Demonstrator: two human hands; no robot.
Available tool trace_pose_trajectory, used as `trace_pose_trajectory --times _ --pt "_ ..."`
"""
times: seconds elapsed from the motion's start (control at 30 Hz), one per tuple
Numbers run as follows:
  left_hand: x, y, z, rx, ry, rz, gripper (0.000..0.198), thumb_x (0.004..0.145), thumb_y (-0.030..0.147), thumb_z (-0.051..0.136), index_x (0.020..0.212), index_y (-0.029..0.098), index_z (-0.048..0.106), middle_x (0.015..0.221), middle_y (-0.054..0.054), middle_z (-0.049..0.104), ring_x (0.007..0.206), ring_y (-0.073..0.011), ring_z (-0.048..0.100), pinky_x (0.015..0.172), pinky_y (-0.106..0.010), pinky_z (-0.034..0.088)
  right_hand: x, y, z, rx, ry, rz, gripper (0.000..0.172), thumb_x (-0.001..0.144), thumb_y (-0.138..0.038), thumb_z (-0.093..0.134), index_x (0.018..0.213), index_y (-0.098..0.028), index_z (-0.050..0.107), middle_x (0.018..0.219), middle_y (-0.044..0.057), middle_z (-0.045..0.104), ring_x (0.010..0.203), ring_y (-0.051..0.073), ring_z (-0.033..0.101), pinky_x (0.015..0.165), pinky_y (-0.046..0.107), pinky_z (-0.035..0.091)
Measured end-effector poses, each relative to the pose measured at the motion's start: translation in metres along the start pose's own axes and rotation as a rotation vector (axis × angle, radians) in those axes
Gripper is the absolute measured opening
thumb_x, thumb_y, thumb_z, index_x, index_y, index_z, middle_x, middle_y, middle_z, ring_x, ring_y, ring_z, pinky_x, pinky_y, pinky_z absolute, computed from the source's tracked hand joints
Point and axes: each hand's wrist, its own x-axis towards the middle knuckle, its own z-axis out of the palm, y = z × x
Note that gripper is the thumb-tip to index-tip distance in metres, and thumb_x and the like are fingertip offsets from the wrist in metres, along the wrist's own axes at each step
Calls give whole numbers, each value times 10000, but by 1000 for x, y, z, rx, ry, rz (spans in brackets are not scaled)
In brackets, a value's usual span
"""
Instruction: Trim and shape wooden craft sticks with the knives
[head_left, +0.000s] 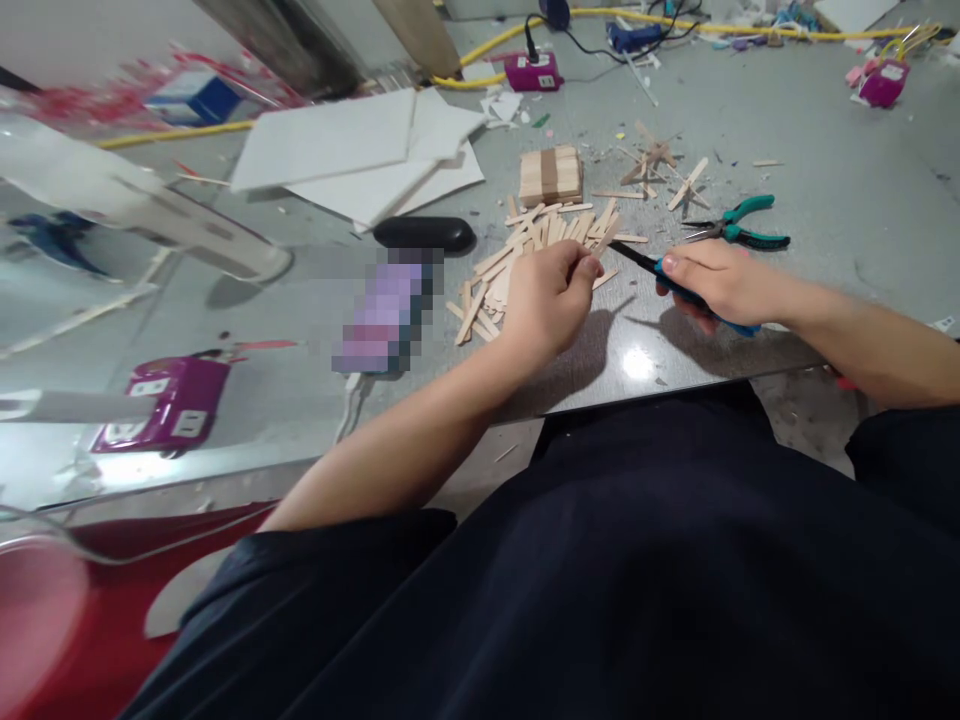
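My left hand [555,295] is closed in a pinch on a wooden craft stick [609,232], whose free end points up and to the right. Just right of it, my right hand [712,282] grips a blue-handled tool [636,257] with a long, narrow black tip. The tip points left toward the pinched stick; whether they touch I cannot tell. Behind and left of my left hand spreads a pile of loose craft sticks [491,262]. A banded bundle of craft sticks [532,180] lies behind the pile. Green-handled needle-nose pliers [750,237] lie just behind my right hand.
Left of the pile are a black oblong case [424,235] and a pixelated phone [382,315] on a cable. White boards [322,140] lie farther back. Purple sockets [532,70] and a yellow cable [720,22] line the back. The table's front edge [585,402] runs below my hands.
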Motion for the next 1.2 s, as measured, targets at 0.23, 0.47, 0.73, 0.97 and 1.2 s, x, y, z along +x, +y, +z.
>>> trace_pose_trajectory --times 0.23,0.47,0.73,0.97,1.2 --pt "0 -1 1 -13 0 10 212 1133 188 678 940 261 727 731 3 676 722 -213 619 789 -408 466 4 10 3 76 -13 -60 542 1341 -705 558 1020 -275 634 718 -7 641 525 192 596 583 390 422" --pt "-2 1 2 19 -6 14 210 1137 216 691 940 265 744 710 8 659 767 -228 660 846 -406 504 5 8 3 18 -5 -57 484 1405 -478 487 995 -268 637 649 -31 629 517 169 584 626 366 431" --pt "-3 5 -1 38 -28 -14 223 1158 247 675 961 267 776 707 -1 656 762 -245 654 831 -419 505 -1 -4 0 -95 -26 -33 436 1390 -412 438 1004 -296 604 667 -33 621 616 211 602 765 408 462" --pt "0 5 0 -42 -61 -85 253 1135 244 670 896 285 746 651 10 633 728 -237 640 789 -401 514 7 9 6 -357 96 -116 428 1331 -501 468 942 -323 464 868 73 703 886 279 620 885 447 413" --pt "1 6 1 -100 -83 -99 274 1144 242 612 894 279 717 615 21 648 608 -199 562 713 -375 503 5 7 11 -572 125 -67 389 1304 -539 430 1207 -249 669 1260 224 858 1164 381 742 953 463 432"
